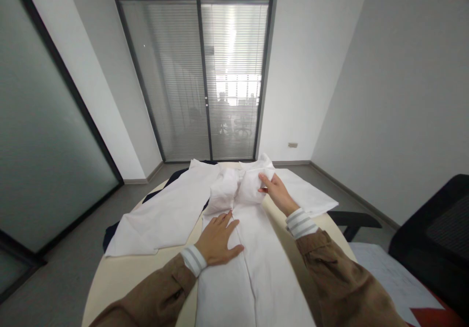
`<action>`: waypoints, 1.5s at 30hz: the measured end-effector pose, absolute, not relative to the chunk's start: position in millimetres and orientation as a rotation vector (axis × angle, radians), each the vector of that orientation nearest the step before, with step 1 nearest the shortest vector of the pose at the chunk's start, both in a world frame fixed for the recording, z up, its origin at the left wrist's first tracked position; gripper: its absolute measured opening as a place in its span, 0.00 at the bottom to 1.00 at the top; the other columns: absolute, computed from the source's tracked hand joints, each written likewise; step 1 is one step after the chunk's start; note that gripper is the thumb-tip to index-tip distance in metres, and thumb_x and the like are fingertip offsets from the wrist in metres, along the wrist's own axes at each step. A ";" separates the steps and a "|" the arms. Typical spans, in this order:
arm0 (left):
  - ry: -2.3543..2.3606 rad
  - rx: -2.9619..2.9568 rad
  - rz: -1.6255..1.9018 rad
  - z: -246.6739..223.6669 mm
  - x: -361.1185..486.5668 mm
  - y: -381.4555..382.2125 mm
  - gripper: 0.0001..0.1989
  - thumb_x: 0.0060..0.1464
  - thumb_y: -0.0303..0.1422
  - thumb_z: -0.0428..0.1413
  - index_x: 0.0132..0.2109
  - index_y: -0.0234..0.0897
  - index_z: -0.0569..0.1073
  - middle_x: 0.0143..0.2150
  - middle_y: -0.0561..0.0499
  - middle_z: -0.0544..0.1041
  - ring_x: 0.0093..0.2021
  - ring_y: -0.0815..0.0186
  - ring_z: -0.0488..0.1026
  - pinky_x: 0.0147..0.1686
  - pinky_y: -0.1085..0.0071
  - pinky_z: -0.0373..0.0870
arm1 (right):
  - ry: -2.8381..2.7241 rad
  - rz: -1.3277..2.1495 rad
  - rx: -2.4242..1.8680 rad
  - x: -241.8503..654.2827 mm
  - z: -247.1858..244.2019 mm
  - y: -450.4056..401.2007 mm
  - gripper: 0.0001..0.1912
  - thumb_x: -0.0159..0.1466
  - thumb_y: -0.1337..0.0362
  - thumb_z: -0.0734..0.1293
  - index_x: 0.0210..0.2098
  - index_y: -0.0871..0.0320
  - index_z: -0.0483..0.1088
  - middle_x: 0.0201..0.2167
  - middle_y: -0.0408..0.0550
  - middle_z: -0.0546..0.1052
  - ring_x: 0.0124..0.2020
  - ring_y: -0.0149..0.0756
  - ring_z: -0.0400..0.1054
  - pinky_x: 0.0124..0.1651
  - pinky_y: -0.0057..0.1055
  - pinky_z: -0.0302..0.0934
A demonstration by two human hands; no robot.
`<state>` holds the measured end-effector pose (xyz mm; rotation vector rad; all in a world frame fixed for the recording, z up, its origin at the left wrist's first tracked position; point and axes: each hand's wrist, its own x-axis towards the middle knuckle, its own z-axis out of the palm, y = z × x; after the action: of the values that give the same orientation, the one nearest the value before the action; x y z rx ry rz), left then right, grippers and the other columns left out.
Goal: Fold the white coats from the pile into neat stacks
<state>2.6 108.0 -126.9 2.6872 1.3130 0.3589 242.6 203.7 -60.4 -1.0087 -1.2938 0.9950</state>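
A long white coat [271, 273] lies lengthwise before me, its front seam running down the middle. Its two sleeves [164, 214] spread out to the sides, and the cloth near the collar is bunched up. My left hand [220, 239] rests on the coat's front just below the bunched part, palm down with fingers spread. Between the thumb and fingers of my right hand [274, 190] is a raised fold of the coat at the upper right. The fingertips behind that fold are partly hidden.
A round cream table [172, 263] carries the coat. Dark blue cloth [110, 234] shows under the left sleeve. At right stand a black office chair [436, 239] and a surface with white printed paper [384, 268]. Glass doors with blinds [234, 82] stand beyond.
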 end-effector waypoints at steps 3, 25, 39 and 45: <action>1.393 2.644 0.537 -132.6 2.0 111.9 0.31 0.62 0.47 0.50 0.64 0.31 0.63 0.67 0.34 0.63 0.65 0.45 0.60 0.61 0.48 0.59 | -1.292 0.995 -1.004 238.6 -57.7 204.7 0.25 0.60 0.46 0.69 0.51 0.53 0.68 0.51 0.49 0.75 0.44 0.38 0.72 0.33 0.27 0.72; 0.883 1.698 0.304 -79.5 -98.1 114.9 0.12 0.46 0.37 0.65 0.36 0.34 0.80 0.41 0.49 0.78 0.31 0.65 0.74 0.24 0.74 0.69 | -2.055 2.046 -0.685 263.6 -41.7 100.8 0.29 0.41 0.53 0.82 0.36 0.62 0.73 0.30 0.46 0.78 0.30 0.34 0.73 0.31 0.26 0.70; 1.539 1.513 0.448 -113.7 -83.2 120.3 0.27 0.58 0.49 0.53 0.56 0.36 0.59 0.31 0.52 0.75 0.18 0.66 0.74 0.09 0.79 0.54 | -1.934 1.331 -1.597 291.5 -67.6 131.5 0.27 0.62 0.37 0.62 0.41 0.56 0.65 0.25 0.43 0.72 0.24 0.30 0.67 0.21 0.22 0.60; 1.425 1.430 0.771 -117.7 -67.4 134.1 0.31 0.58 0.42 0.56 0.63 0.34 0.57 0.39 0.46 0.75 0.24 0.68 0.75 0.15 0.78 0.62 | -1.809 1.304 -1.648 280.5 -99.9 150.6 0.28 0.60 0.37 0.65 0.46 0.54 0.69 0.26 0.44 0.72 0.25 0.33 0.67 0.24 0.27 0.60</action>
<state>-67.4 134.1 -117.7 1.4300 1.4250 0.7714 280.5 150.6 -99.9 -1.6480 -1.8090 1.3039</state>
